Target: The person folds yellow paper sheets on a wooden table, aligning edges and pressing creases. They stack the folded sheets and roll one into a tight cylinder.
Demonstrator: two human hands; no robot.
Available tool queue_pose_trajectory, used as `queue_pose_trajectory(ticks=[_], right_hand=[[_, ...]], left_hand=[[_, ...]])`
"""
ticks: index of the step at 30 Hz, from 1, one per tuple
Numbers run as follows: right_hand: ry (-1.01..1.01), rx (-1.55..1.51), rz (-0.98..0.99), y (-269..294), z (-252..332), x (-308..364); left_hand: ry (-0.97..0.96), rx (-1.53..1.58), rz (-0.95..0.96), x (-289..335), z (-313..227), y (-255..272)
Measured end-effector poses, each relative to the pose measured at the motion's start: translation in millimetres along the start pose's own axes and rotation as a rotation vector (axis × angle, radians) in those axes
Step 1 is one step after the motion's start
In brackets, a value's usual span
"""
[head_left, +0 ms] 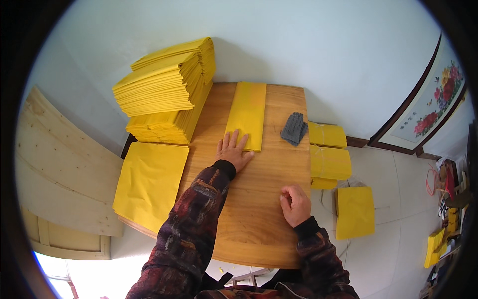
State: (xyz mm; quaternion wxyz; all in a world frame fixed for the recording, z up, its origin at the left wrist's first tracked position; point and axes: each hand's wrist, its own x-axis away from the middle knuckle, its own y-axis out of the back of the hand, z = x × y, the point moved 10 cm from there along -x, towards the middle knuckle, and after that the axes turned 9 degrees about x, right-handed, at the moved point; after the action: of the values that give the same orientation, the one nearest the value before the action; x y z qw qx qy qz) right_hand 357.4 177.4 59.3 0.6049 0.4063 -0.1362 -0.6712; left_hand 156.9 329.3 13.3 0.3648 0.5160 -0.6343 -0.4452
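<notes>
A long folded strip of yellow paper (247,112) lies lengthwise on the wooden table (259,219), reaching toward the wall. My left hand (234,150) rests with fingers spread on its near end, the palm partly on the bare wood. My right hand (296,205) is curled into a loose fist at the table's right side, with nothing showing in it. To the left of the strip is a tall pile of folded yellow paper (154,92). In front of that pile, flat yellow sheets (149,182) lie at the table's left edge.
A dark grey ridged cloth or pad (294,128) lies at the table's right. Beyond that edge, tied yellow paper bundles (330,163) and another yellow stack (355,213) stand lower down. A wooden board (64,164) leans at the left; a framed flower picture (428,104) stands at the right.
</notes>
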Motion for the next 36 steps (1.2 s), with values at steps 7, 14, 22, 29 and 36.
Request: queue_pose_trajectory(ticks=[7, 14, 22, 29, 36], right_hand=[[0.003, 0.0, -0.024, 1.0, -0.4, 0.5], [-0.007, -0.003, -0.034, -6.2, -11.4, 3.0], [-0.011, -0.045, -0.012, -17.8, -26.4, 3.8], [-0.021, 0.043, 0.038, -21.5, -31.5, 0.1], [0.319, 0.259, 0.256, -99.4, 112.9, 10.5]], left_hand=[[0.05, 0.077, 0.038, -2.1, 5.2, -4.4], [-0.143, 0.223, -0.259, 41.4, -3.0, 35.2], [-0.122, 0.384, -0.257, 280.9, 1.6, 52.1], [0.312, 0.451, -0.733, 414.7, 108.6, 98.3], [0.384, 0.45, -0.782, 435.7, 138.3, 83.0]])
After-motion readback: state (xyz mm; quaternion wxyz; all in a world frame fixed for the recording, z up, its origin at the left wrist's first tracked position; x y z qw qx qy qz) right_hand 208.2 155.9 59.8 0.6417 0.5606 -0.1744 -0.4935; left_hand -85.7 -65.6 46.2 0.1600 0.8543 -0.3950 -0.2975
